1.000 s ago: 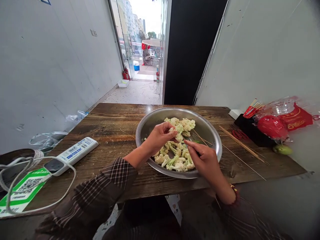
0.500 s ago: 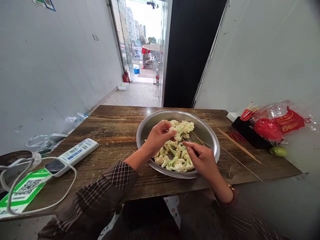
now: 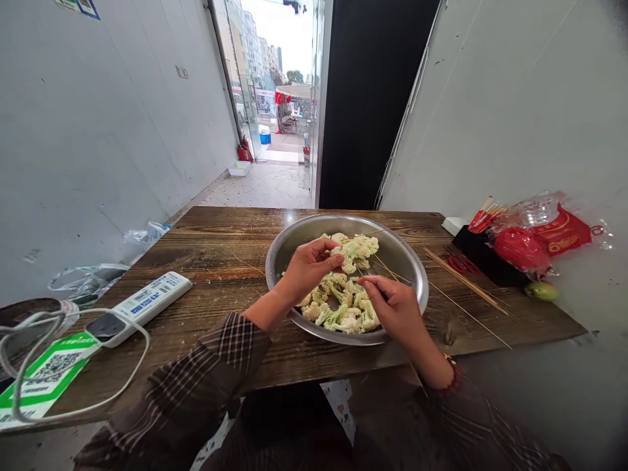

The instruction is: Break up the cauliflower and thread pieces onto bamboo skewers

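In the head view my left hand (image 3: 314, 261) pinches a cauliflower floret (image 3: 352, 260) above the far half of a steel basin (image 3: 420, 281). My right hand (image 3: 395, 304) is closed around a thin wooden skewer (image 3: 417, 376), whose tail sticks out below the wrist. The skewer's upper end points at the underside of the floret; whether it has gone in, I cannot tell. Loose cauliflower pieces (image 3: 343, 314) lie in the basin beneath both hands. Other skewers (image 3: 386, 267) rest in the basin against its right side.
Several bare skewers (image 3: 466, 281) lie on the wooden table (image 3: 216, 261) right of the basin. Beyond them are red scissors (image 3: 461, 263), a black box (image 3: 483, 252) and a red plastic package (image 3: 524, 252). A power strip (image 3: 142, 307) with a white cable is at the left.
The whole view has shifted slightly to the left. Both hands keep nearly the same pose, with the floret and skewer still held close together.
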A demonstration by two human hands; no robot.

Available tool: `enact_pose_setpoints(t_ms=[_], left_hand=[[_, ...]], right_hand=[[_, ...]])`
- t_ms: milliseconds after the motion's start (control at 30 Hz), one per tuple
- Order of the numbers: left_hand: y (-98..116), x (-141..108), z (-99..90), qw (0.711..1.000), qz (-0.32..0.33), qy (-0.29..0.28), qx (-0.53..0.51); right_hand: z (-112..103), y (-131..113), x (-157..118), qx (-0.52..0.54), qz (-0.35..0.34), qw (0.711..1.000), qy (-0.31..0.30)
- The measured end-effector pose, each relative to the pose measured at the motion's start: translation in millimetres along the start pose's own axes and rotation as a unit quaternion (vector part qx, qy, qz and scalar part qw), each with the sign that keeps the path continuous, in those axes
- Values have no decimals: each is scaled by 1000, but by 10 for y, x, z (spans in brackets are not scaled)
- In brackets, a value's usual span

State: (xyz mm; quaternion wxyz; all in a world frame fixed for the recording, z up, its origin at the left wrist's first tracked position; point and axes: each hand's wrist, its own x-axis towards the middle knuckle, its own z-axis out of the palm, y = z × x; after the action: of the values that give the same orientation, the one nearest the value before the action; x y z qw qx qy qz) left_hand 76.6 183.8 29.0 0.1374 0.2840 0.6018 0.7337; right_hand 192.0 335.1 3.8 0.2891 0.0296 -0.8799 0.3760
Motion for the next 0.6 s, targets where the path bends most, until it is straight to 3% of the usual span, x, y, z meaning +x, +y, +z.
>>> enact_pose_setpoints(t_ms=[167, 367, 600], left_hand=[[-8, 12, 4, 1000, 4, -6, 10], [-15, -5, 83, 997, 4, -59, 58], [-5, -11, 81, 999, -18, -26, 17]], right_hand=[[6, 0, 5, 12, -7, 1000, 5], [31, -9, 101, -9, -15, 1000, 17], [53, -24, 154, 27, 4, 999, 20]])
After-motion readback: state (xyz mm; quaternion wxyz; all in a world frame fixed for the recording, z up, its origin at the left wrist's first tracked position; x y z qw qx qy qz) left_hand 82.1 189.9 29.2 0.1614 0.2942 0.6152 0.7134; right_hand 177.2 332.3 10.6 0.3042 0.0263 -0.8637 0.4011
